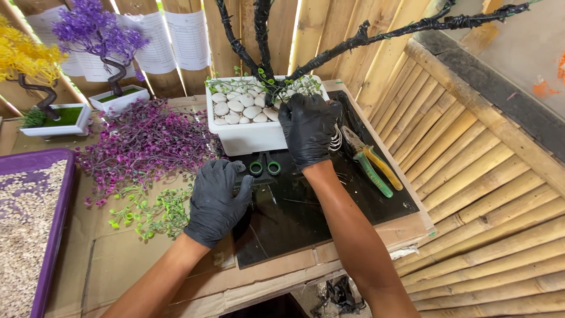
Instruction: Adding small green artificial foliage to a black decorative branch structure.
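A white rectangular pot [247, 136] filled with white pebbles [238, 107] holds a black-wrapped bare tree trunk [262, 44] with branches. My right hand [309, 126], in a black glove, grips the pot's front right corner and rim. My left hand [216, 200], also in a black glove, rests flat on the black mat [306, 206] just in front of the pot, next to green-handled scissors [265, 168]. Whether its fingers touch the scissors I cannot tell.
Green-and-yellow pliers [372, 165] lie on the mat at right. A heap of purple artificial foliage [141, 144] and green sprigs [150, 212] lie at left. A purple tray of gravel [29, 229], a yellow bonsai [35, 76], a purple bonsai [109, 47]. Bamboo wall [482, 176] at right.
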